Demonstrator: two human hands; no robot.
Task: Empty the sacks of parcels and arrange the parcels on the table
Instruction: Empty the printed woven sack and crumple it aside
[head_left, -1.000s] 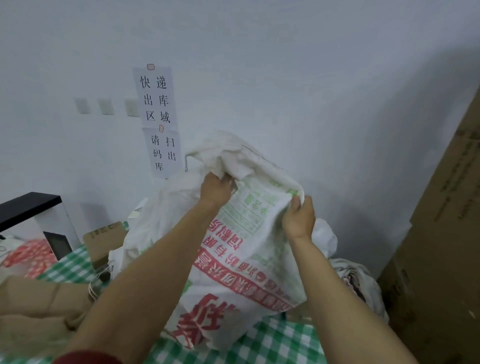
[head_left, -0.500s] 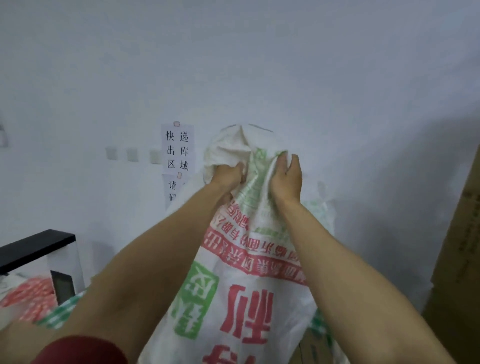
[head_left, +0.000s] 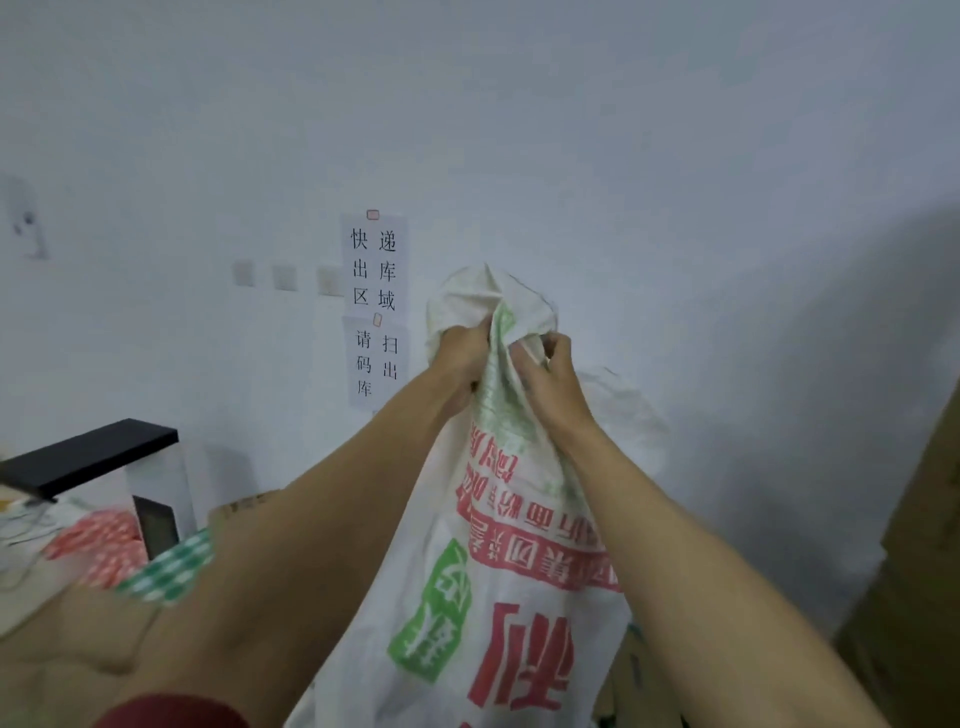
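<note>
Looking through the head camera, I see the sack (head_left: 498, 571) held up in front of the pale wall (head_left: 623, 156), with its long axis close to vertical and leaning slightly left toward the top. Its bunched, crumpled end points up, and its wider body hangs down between my forearms and runs off the bottom edge, so I cannot see the lower end. The red and green printing on its white woven face reads upside down. My left hand (head_left: 462, 358) has its fingers curled into the gathered cloth just below the top. My right hand (head_left: 545, 379) is right beside it, almost touching, and pinches a fold of the same bunch between thumb and fingers. Both hands are closed on the cloth, neither one spread. A red sleeve (head_left: 171, 714) shows at the bottom of my left arm. Low on the left, a strip of the desk (head_left: 171, 566) shows under a green checked cloth, well below the top of the sack. A brown parcel (head_left: 62, 639) lies at the near left, blurred. Behind it are a red-and-white checked bundle (head_left: 98, 540) and a white box with a black top (head_left: 88, 457). Two paper notices (head_left: 375, 270) hang on the wall just left of the sack's top, and stacked cardboard cartons (head_left: 914, 545) fill the right edge.
</note>
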